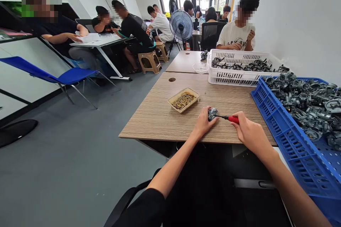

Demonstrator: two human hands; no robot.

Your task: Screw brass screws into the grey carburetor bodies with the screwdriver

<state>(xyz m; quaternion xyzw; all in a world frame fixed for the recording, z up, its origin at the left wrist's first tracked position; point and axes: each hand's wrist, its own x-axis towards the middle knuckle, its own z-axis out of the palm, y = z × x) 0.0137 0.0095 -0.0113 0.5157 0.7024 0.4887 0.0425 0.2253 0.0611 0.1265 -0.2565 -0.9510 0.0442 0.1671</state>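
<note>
Your left hand (pixel 204 123) has its grip closed around a small gray metal part (pixel 212 113), which is near the front edge of the wooden surface (pixel 149 113). Your right hand (pixel 246 129) has its grip shut on the red handle of a screwdriver (pixel 233 119), and the tip points at the part (it looks like they touch). A tray (pixel 170 103) of little gold pieces (pixel 184 100) sits near your left hand. The blue basket (pixel 282 127), full of metal parts, is on your right.
</note>
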